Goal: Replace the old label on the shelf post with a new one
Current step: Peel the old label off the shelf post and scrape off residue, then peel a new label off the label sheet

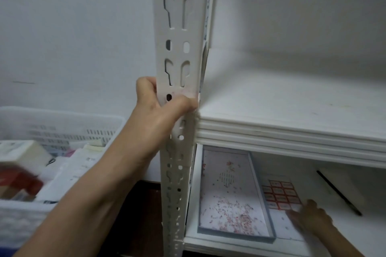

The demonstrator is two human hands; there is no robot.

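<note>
A shallow grey-rimmed tray (236, 233) lies on the lower shelf (344, 242) just right of the post, and its pale floor is strewn with small pink and red scraps, thickest toward the near end. Beside it on the same shelf lies a white sheet of red-bordered labels (281, 195), arranged in rows, and further right a dark pen-like stick (338, 193) lies at a slant, well apart from the sheet. To the left of the post stands a white slotted plastic basket (62, 125) filled with papers, a pale box and red-and-brown packets, all blurred. The white perforated shelf post (179, 48) runs upright through the middle of the view and hides part of the left end of both shelves. The left hand (158, 115) grips the post at the level of the upper shelf (292, 100), fingers wrapped behind its left edge and the thumb pressed across its front; just above the thumb the post's face shows a faint pinkish smudge (181, 92), and whether any label remains there cannot be told. The right hand (311, 218) rests on the lower shelf with its fingers laid flat on the near edge of the label sheet, holding nothing that shows.
</note>
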